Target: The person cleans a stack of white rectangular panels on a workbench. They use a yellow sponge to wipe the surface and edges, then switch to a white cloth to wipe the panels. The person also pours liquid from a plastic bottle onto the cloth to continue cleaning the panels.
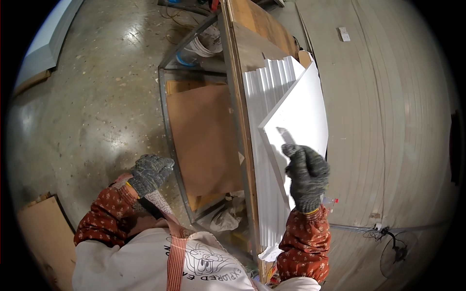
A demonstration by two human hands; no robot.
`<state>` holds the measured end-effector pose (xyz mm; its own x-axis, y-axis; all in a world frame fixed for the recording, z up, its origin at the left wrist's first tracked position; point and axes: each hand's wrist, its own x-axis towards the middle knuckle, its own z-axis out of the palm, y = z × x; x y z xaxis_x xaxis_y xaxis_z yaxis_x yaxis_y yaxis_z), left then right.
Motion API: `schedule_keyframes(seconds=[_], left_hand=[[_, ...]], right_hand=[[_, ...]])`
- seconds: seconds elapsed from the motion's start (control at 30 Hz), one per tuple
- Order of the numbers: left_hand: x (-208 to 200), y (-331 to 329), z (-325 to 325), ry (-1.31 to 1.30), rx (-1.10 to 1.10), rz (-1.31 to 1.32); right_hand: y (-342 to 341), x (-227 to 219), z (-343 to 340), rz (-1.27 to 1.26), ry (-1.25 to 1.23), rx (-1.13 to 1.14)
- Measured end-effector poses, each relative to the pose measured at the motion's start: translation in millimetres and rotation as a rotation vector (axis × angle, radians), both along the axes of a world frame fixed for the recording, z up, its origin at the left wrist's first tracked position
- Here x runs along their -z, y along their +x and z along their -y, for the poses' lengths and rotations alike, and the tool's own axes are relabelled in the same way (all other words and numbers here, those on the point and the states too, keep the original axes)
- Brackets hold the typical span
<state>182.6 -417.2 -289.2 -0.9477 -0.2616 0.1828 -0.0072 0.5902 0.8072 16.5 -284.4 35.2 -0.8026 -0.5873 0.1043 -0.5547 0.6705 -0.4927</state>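
My right hand (pixel 307 177), in a dark grey knit glove, is closed around a putty knife. The pale blade of the putty knife (pixel 283 135) points away from me over a white panel (pixel 303 109), and motion blurs it a little. This panel lies turned at an angle on a stack of white boards (pixel 270 194), whose edges show in several layers. My left hand (pixel 151 173), in a matching glove, is held away from the boards, left of the bench frame. Its fingers are curled in, and I cannot make out what, if anything, is in them.
The boards rest on a wooden bench top (pixel 236 92) over a metal frame (pixel 165 121). Beneath it are a brown sheet (pixel 206 140), a white bucket (pixel 206 43) and a plastic bag (pixel 225 219). A fan (pixel 399 253) stands at right; other panels (pixel 48 43) lie far left.
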Motion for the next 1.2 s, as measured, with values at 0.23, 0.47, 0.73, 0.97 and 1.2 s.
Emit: schedule_keyframes(seconds=[0.23,0.47,0.73,0.97,1.2], left_hand=[[10.5,-6.8,-7.7,-0.014,-0.057,-0.056],[4.5,-1.9,-3.1,-0.108,0.040,-0.090],[8.6,-1.6,-5.5,-0.082,0.088,0.041],[-19.7,-6.8,-4.8,-0.026,0.024,0.102],[-3.9,-11.0,-8.3,-0.025,0.048,0.014]], right_hand=[[-1.7,-3.0,10.5,-0.693,0.545,-0.562],[-14.9,3.9,7.0,-0.878,0.665,-0.597],[-28.9,6.4,9.4,-0.845,0.381,-0.390],[1.1,-2.9,2.3,-0.721,0.436,-0.505],[14.1,5.1,9.1,-0.586,0.463,-0.407]])
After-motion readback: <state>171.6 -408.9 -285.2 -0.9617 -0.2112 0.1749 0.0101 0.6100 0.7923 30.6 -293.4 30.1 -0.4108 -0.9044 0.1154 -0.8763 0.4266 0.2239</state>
